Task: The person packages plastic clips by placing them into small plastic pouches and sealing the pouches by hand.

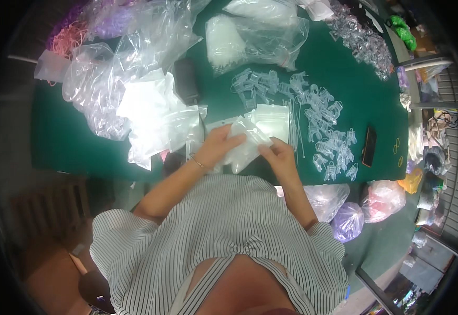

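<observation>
Between my two hands is a small whitish plastic bag (245,140), held over the near edge of the green table. My left hand (219,144) grips its left side, thumb lying across the front. The fingers of my right hand (280,155) pinch its right edge. What lies inside the bag is too blurred to tell. Just beyond it is a stack of flat white bags (272,121). Thin white strips (295,126) lie to the right of the stack. Farther right are loose clear plastic clips (323,113), with another heap of clear clips (255,84) behind.
Large clear bags (129,63) and a bright white pile of packets (153,113) fill the left side. A black box-like object (186,81) stands beside them. A phone (369,146) lies at right, with shiny clear pieces (362,39) behind. Filled bags (348,221) sit below the table's edge.
</observation>
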The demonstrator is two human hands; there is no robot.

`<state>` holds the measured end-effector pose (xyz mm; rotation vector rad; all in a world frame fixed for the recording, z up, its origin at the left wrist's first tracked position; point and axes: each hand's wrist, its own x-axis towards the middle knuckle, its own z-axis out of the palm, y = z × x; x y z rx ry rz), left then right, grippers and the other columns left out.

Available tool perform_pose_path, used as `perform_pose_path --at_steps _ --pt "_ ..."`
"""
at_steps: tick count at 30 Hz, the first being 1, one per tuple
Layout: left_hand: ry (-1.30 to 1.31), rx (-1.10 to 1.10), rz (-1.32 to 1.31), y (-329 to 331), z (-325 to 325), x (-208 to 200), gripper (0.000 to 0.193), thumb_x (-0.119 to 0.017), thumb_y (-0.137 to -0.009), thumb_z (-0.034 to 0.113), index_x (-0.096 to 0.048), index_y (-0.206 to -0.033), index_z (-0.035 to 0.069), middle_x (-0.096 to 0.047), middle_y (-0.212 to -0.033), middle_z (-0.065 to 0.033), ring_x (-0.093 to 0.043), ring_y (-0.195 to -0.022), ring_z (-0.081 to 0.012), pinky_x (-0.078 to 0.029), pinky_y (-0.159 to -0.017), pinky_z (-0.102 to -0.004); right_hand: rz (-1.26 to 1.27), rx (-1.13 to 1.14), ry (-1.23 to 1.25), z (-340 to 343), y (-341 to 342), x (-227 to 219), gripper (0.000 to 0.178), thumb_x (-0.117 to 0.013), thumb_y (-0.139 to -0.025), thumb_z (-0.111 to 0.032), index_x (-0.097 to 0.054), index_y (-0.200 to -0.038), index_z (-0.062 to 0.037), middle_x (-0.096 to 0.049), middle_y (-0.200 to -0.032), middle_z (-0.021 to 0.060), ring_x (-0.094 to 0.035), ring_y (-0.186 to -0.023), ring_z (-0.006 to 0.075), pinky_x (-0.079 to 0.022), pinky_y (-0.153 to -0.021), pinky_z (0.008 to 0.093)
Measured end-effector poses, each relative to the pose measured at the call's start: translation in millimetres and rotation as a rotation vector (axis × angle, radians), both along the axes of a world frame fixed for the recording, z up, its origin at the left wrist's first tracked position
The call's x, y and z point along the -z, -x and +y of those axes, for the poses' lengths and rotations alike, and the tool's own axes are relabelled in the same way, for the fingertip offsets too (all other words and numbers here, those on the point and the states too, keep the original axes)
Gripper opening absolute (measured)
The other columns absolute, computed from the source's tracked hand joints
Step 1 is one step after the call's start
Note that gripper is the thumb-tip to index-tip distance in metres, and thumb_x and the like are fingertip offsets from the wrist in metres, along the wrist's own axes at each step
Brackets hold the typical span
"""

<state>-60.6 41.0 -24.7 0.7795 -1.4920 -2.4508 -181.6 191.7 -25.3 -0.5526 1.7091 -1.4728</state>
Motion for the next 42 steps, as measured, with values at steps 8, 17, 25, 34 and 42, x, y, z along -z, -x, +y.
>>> perform_pose_path --at_steps 8,17,25,34,42 --pt "0.037 0.098 -0.006 -2 -8 -10 0.020 -0.062 -0.084 0.016 -0.064 -0.095 -0.001 -0.062 -0.080 -0.0011 -0.056 -0.068 -0.0065 -0.045 -0.059 -0.0213 -0.154 0.095 0.110 1 -4 -6 0.016 -0.064 -0.081 -0.008 -0.063 -0.094 0.0003 -0.064 -0.079 0.0024 -0.055 -0.068 0.0058 -0.044 -0.063 0.0198" --pt "-0.076 0.026 -0.058 -6 0 -8 0.018 -0.064 -0.083 0.017 -0.064 -0.088 0.000 -0.063 -0.078 -0.0015 -0.058 -0.067 -0.0080 -0.046 -0.059 -0.0218 -0.016 0.051 0.004 4 -7 -6 0.007 -0.063 -0.079 -0.005 -0.063 -0.084 0.0008 -0.062 -0.076 0.0009 -0.054 -0.066 0.0052 -0.043 -0.060 0.0198" --pt "0.269 0.112 -0.151 4 -4 -1 0.021 -0.066 -0.077 0.016 -0.065 -0.086 -0.002 -0.065 -0.076 -0.0065 -0.060 -0.068 -0.0108 -0.047 -0.060 -0.0257 -0.175 -0.032 0.031 -10 -3 -8 0.013 -0.063 -0.080 -0.006 -0.063 -0.090 0.0025 -0.063 -0.080 0.0029 -0.056 -0.073 0.0078 -0.045 -0.065 0.0224" --pt "0.591 0.135 -0.149 7 1 3 0.023 -0.070 -0.074 0.021 -0.065 -0.083 0.000 -0.065 -0.072 -0.0104 -0.061 -0.066 -0.0148 -0.048 -0.060 -0.0297 0.157 -0.040 -0.042 -5 -2 7 0.014 -0.067 -0.076 -0.011 -0.065 -0.084 0.0004 -0.063 -0.073 0.0061 -0.057 -0.067 0.0108 -0.045 -0.059 0.0251" --pt "0.467 0.093 -0.140 -3 5 5 0.015 -0.069 -0.073 0.013 -0.064 -0.079 0.000 -0.061 -0.070 -0.0011 -0.054 -0.064 -0.0070 -0.044 -0.058 -0.0232 0.108 -0.085 0.032 -5 -2 7 0.017 -0.065 -0.077 -0.013 -0.063 -0.083 0.0018 -0.059 -0.067 0.0048 -0.052 -0.062 0.0095 -0.042 -0.055 0.0248"
